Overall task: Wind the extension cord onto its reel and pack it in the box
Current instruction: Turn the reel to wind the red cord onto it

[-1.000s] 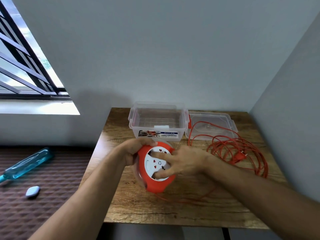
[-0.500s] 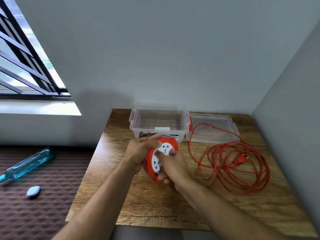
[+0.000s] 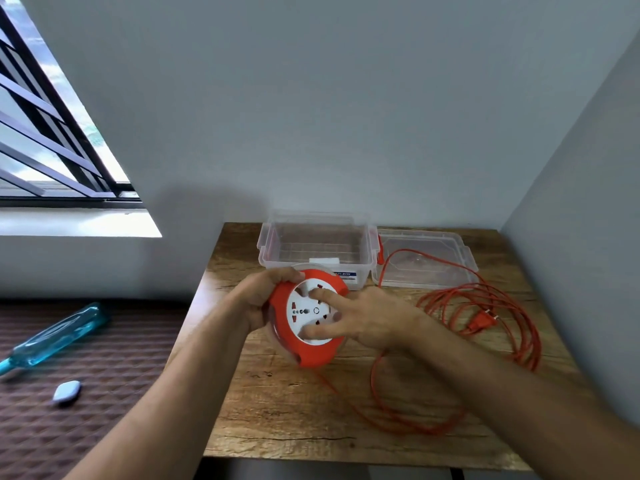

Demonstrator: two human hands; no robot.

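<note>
An orange reel point(image 3: 313, 355) with a white socket face is held tilted above the wooden table point(image 3: 277, 420). My left hand point(image 3: 258, 299) grips its upper left rim. My right hand point(image 3: 360, 318) lies on the white face with fingers spread, fingertips pressed on it. The orange cord point(image 3: 485, 327) lies in loose coils on the table to the right, its plug point(image 3: 481, 322) on top. One strand loops in front of the reel. Behind the reel stands the clear plastic box point(image 3: 270, 244), open.
The box's clear lid point(image 3: 460, 251) lies right of the box, with cord running over it. Walls close in behind and on the right. Left of the table, a brown mat point(image 3: 86, 375) holds a blue bottle point(image 3: 55, 336) and a small pale object point(image 3: 67, 392).
My right hand has turned on the reel's face, from below it to across it with fingers spread. A cord loop now lies in front of the reel. The view shifted.
</note>
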